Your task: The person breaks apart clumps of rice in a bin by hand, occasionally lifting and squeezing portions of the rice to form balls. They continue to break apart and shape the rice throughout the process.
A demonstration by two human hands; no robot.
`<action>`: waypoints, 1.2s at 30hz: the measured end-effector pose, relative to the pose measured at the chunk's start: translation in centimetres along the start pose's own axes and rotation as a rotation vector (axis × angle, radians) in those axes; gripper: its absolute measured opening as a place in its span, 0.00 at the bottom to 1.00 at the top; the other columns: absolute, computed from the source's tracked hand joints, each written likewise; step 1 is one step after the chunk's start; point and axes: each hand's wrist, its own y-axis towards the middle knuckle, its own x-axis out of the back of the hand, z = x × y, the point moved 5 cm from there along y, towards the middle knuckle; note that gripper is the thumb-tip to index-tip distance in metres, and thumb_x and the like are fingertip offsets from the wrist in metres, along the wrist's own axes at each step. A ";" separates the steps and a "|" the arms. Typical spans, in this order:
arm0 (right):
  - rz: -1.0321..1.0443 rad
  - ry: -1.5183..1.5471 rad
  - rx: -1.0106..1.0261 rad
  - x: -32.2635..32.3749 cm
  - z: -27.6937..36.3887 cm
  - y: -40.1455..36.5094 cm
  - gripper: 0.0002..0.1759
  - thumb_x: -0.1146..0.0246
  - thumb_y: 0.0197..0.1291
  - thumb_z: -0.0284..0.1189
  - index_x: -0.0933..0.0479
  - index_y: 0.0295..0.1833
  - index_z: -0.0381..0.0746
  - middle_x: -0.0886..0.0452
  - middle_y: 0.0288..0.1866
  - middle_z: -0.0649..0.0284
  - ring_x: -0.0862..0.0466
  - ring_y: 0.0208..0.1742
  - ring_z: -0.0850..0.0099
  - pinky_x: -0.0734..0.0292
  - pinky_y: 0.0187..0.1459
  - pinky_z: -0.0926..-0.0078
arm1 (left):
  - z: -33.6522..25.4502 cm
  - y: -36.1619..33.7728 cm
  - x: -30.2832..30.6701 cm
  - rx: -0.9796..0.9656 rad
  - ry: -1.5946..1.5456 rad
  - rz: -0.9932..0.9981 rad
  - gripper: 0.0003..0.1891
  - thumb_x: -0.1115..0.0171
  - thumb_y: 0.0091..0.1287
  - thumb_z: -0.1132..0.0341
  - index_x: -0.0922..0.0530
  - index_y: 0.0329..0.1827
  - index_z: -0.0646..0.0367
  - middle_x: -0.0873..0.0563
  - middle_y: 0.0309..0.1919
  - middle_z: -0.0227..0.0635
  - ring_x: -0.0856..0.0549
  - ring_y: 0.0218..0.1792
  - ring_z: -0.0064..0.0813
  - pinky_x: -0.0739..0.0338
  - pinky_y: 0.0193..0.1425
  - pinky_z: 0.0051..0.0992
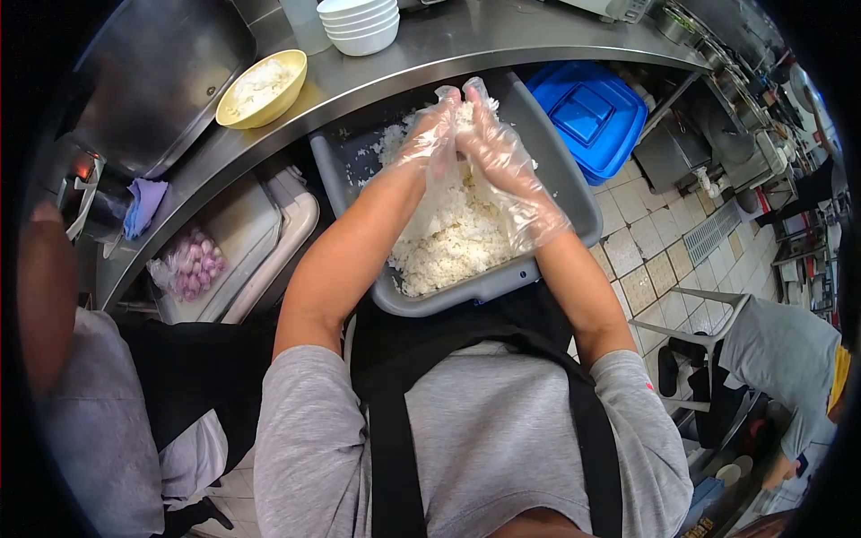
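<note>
Stacked white bowls (360, 34) on a steel counter (502, 38), blue container (587, 117), purple cloth (144, 207).

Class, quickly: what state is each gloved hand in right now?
Left hand: cupped, holding rice together with the other.
Right hand: cupped, holding the same rice.

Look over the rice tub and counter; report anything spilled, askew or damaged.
Nothing looks clearly spilled or damaged; the loose rice lies inside the gray tub. One mild oddity: the yellow bowl sits close to the edge of the counter and appears tilted, though lens distortion may cause that.
</note>
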 end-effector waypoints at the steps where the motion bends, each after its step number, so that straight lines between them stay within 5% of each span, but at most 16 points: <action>1: 0.004 -0.130 0.080 0.0 2.7 -1.3 0.38 0.38 0.60 0.36 0.47 0.72 0.40 0.39 0.71 0.51 0.35 0.70 0.59 0.38 0.66 0.70 | 0.5 0.7 0.8 0.014 0.014 -0.017 0.27 0.49 0.70 0.46 0.31 0.62 0.58 0.24 0.54 0.41 0.23 0.53 0.36 0.31 0.58 0.47; 5: 0.067 -0.447 0.096 -0.1 3.4 -2.0 0.43 0.35 0.54 0.31 0.50 0.73 0.39 0.35 0.68 0.44 0.32 0.67 0.54 0.34 0.63 0.67 | -0.1 -0.5 -0.1 -0.118 0.281 0.092 0.28 0.40 0.65 0.51 0.32 0.61 0.61 0.23 0.53 0.38 0.25 0.57 0.33 0.27 0.54 0.33; 6: 0.020 -0.488 0.077 0.0 3.6 -2.1 0.36 0.35 0.53 0.29 0.39 0.67 0.36 0.26 0.57 0.42 0.24 0.58 0.50 0.29 0.56 0.63 | -0.2 -0.8 -0.2 -0.138 0.384 0.096 0.28 0.38 0.64 0.52 0.32 0.60 0.61 0.23 0.53 0.37 0.25 0.57 0.32 0.26 0.53 0.31; 9: -0.046 -0.670 0.126 0.5 4.2 -2.1 0.23 0.35 0.54 0.30 0.28 0.56 0.36 0.20 0.46 0.44 0.20 0.47 0.48 0.25 0.47 0.59 | 0.2 -0.9 -0.9 -0.179 0.304 0.247 0.28 0.38 0.64 0.51 0.32 0.61 0.59 0.23 0.52 0.35 0.24 0.55 0.29 0.25 0.52 0.31; 12: -0.105 -0.633 0.027 1.3 4.3 -2.2 0.15 0.36 0.54 0.30 0.23 0.47 0.36 0.18 0.40 0.47 0.18 0.43 0.49 0.24 0.42 0.60 | 0.0 -1.1 -1.3 -0.139 0.335 0.320 0.28 0.40 0.66 0.51 0.35 0.63 0.58 0.21 0.48 0.35 0.21 0.49 0.25 0.21 0.39 0.25; 15: -0.147 -0.559 0.146 1.9 5.1 -2.1 0.14 0.36 0.55 0.29 0.23 0.47 0.38 0.18 0.38 0.48 0.18 0.41 0.49 0.24 0.40 0.60 | -0.5 -1.6 -1.5 -0.132 0.362 0.317 0.27 0.41 0.67 0.52 0.34 0.61 0.59 0.20 0.45 0.35 0.20 0.46 0.24 0.20 0.29 0.21; 20: -0.228 -0.319 0.057 2.7 5.8 -2.5 0.17 0.40 0.56 0.24 0.23 0.52 0.39 0.17 0.33 0.55 0.16 0.36 0.68 0.24 0.40 0.70 | -1.1 -1.9 -2.0 -0.225 0.376 0.307 0.19 0.43 0.68 0.56 0.29 0.55 0.58 0.20 0.45 0.34 0.20 0.43 0.24 0.21 0.26 0.23; 25: -0.178 0.037 -0.026 1.9 4.9 -2.3 0.26 0.39 0.56 0.25 0.30 0.62 0.38 0.21 0.52 0.52 0.21 0.53 0.69 0.29 0.54 0.74 | -2.0 0.2 -0.9 -0.490 0.646 0.211 0.13 0.41 0.69 0.61 0.24 0.50 0.60 0.18 0.42 0.31 0.22 0.44 0.20 0.24 0.44 0.21; 26: -0.175 0.142 -0.031 1.6 5.2 -2.3 0.28 0.38 0.56 0.26 0.33 0.64 0.37 0.23 0.57 0.52 0.23 0.57 0.69 0.31 0.58 0.75 | -1.9 0.3 -0.6 -0.499 0.567 0.152 0.12 0.43 0.67 0.61 0.22 0.43 0.62 0.17 0.34 0.38 0.19 0.38 0.28 0.24 0.42 0.29; 29: -0.109 0.031 0.021 1.1 5.7 -2.5 0.35 0.36 0.55 0.28 0.39 0.69 0.37 0.29 0.63 0.52 0.28 0.64 0.66 0.37 0.64 0.75 | -2.6 0.6 -0.1 -0.588 0.631 0.105 0.13 0.42 0.67 0.60 0.23 0.43 0.62 0.16 0.35 0.40 0.18 0.38 0.32 0.26 0.46 0.31; 34: -0.037 -0.358 0.078 0.8 6.4 -2.3 0.40 0.32 0.52 0.33 0.41 0.69 0.36 0.27 0.61 0.47 0.24 0.60 0.57 0.28 0.58 0.66 | -2.4 -0.7 -0.5 -0.689 0.783 -0.016 0.19 0.48 0.70 0.52 0.23 0.45 0.61 0.17 0.38 0.47 0.18 0.42 0.41 0.26 0.47 0.32; 36: 0.008 -0.521 -0.001 0.9 5.9 -2.3 0.39 0.33 0.52 0.35 0.39 0.68 0.35 0.23 0.55 0.44 0.21 0.55 0.53 0.25 0.53 0.62 | -1.8 0.0 -0.4 -0.562 0.865 -0.008 0.21 0.50 0.70 0.50 0.24 0.46 0.62 0.17 0.39 0.48 0.18 0.43 0.42 0.27 0.49 0.33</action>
